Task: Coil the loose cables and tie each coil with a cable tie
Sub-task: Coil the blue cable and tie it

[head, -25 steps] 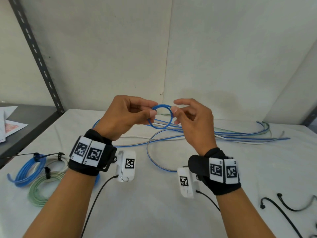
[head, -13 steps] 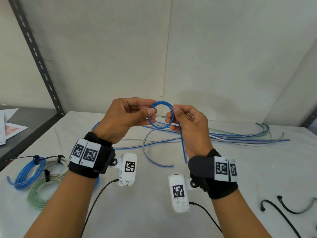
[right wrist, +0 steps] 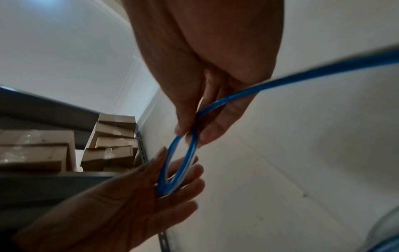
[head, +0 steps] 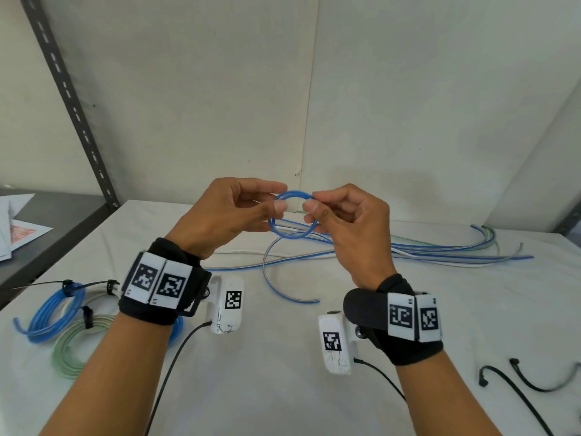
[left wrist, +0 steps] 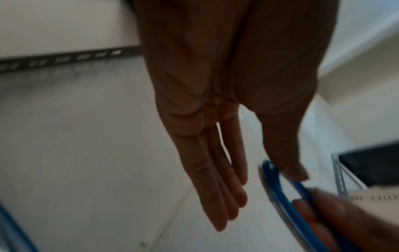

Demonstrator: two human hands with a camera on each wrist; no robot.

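I hold a small loop of blue cable [head: 292, 236] in the air above the white table [head: 283, 388]. My left hand [head: 278, 207] pinches the loop's left side between thumb and fingers. My right hand [head: 311, 206] pinches its upper right. In the right wrist view, thumb and forefinger of the right hand [right wrist: 194, 131] clamp the blue cable [right wrist: 193, 145], and its free length runs off to the upper right. In the left wrist view the thumb lies on the loop [left wrist: 282, 196] and three fingers hang straight. The cable's tail [head: 283, 289] curves over the table below.
Loose blue, white and green cables [head: 456, 251] stretch right across the table's back. Tied blue [head: 50, 313] and green [head: 72, 350] coils lie at the left. Black cable ties [head: 522, 383] lie at the right front. A dark shelf [head: 47, 234] with papers stands to the left.
My right hand has swung the strand it held hanging downward up onto the loop and now pinches the loop's upper right. The left hand keeps its hold. The tail has shifted on the table.
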